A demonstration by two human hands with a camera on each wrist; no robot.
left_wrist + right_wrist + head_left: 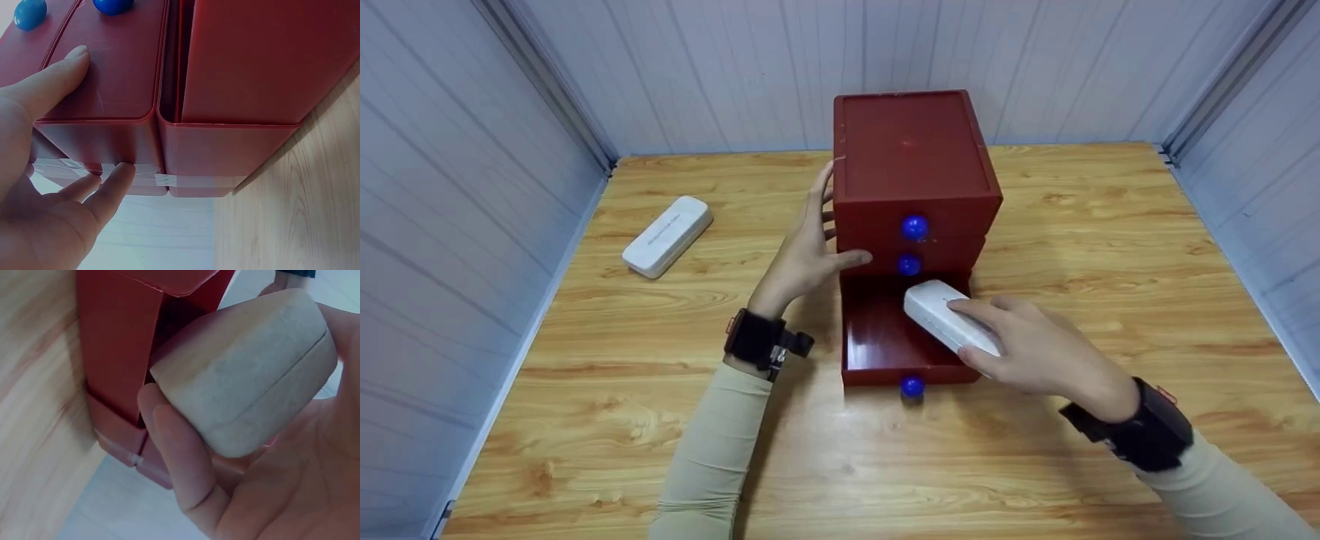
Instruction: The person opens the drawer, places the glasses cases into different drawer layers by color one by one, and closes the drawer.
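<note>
A red cabinet [915, 150] of stacked drawers with blue knobs stands on the table. Its bottom drawer [877, 337] is pulled out. My left hand [806, 251] rests against the cabinet's left side, thumb on the front of the middle drawer [112, 73] and fairly straight fingers along the side. Over the pulled-out drawer, my right hand [1027, 345] holds a white case [949, 315], shaped like a glasses case, between thumb and fingers. The case is tilted, and a seam runs along its side in the right wrist view. The drawer's back part is hidden under the upper drawers.
A second white case [667, 236] with faint print lies on the left of the wooden table [585, 405]. Pale panelled walls [735, 75] enclose the table at the back and on both sides. Clear tape [197, 181] crosses the cabinet's side.
</note>
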